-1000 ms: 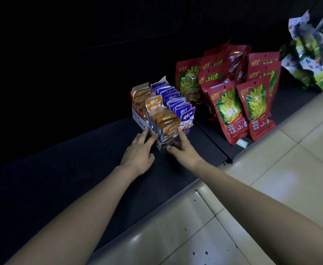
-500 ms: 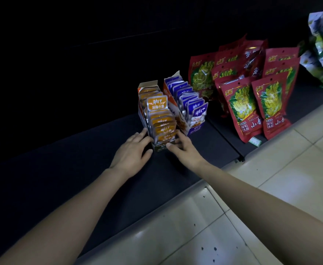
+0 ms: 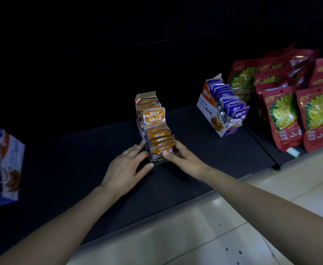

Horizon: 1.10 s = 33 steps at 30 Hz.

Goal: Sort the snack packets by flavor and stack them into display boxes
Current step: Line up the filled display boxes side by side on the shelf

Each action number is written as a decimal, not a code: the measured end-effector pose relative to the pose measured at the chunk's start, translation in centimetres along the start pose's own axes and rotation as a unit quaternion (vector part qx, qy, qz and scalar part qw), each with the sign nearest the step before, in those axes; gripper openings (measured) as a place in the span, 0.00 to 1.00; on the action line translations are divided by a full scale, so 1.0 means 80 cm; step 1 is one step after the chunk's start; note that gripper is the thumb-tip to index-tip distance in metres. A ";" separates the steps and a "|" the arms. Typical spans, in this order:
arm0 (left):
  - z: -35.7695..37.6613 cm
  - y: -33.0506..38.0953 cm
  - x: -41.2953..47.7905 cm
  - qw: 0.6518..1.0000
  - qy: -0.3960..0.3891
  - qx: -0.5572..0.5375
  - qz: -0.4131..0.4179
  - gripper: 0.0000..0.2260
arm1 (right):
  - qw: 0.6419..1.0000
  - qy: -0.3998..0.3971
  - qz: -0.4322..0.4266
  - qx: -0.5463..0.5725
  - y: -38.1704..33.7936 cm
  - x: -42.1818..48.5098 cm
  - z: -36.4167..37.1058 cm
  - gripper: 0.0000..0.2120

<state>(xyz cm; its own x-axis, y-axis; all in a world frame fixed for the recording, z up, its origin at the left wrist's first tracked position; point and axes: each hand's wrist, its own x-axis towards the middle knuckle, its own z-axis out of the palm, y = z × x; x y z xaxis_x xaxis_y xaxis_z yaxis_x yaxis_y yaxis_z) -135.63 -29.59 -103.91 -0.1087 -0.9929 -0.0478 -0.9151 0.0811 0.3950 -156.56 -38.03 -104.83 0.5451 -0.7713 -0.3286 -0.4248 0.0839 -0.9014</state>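
Nearing its end by the look of it, the sorting is showing two filled display boxes on the dark shelf (image 3: 233,150). The orange box (image 3: 139,121) is standing in the middle, holding a row of upright orange packets (image 3: 154,116), one of them riding higher than the rest. The blue box (image 3: 207,104) is sitting well apart to the right, just beside the red bags (image 3: 283,115), and is carrying only blue packets (image 3: 231,104). No loose packets are lying in view, so what seems to be left is levelling the orange row and setting that box in place.

The left hand (image 3: 127,169) is spreading its fairly straight fingers along the box's left wall, with the thumb touching the front bottom corner. The right hand (image 3: 183,159) is pressing its thumb on the front packet while its fingers are lying against the right wall. Neither hand is lifting anything; together they are bracing the box between them. A large blue carton (image 3: 2,165) is showing at the far left edge.
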 end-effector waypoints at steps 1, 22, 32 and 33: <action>-0.004 -0.008 -0.011 1.000 0.001 0.007 -0.006 0.33 | 1.000 -0.013 -0.002 -0.004 -0.004 0.002 0.010 0.35; -0.081 -0.087 -0.160 0.995 0.074 -0.011 -0.066 0.27 | 0.956 -0.185 -0.069 -0.216 -0.093 0.005 0.116 0.36; -0.021 -0.042 -0.135 0.943 0.117 -0.279 -0.141 0.35 | 0.954 -0.088 -0.189 -0.213 -0.075 -0.026 0.148 0.34; -0.015 -0.044 -0.134 0.930 0.124 -0.306 -0.160 0.37 | 0.958 -0.088 -0.195 -0.189 -0.071 -0.029 0.156 0.33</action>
<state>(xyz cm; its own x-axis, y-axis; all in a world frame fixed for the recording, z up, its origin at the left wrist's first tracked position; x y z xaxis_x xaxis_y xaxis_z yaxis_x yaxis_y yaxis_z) -130.74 -19.34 -103.67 0.2940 -0.9532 -0.0705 -0.4837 -0.2120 0.8492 -146.43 -28.80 -102.48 0.8150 -0.5763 -0.0604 -0.3776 -0.4492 -0.8097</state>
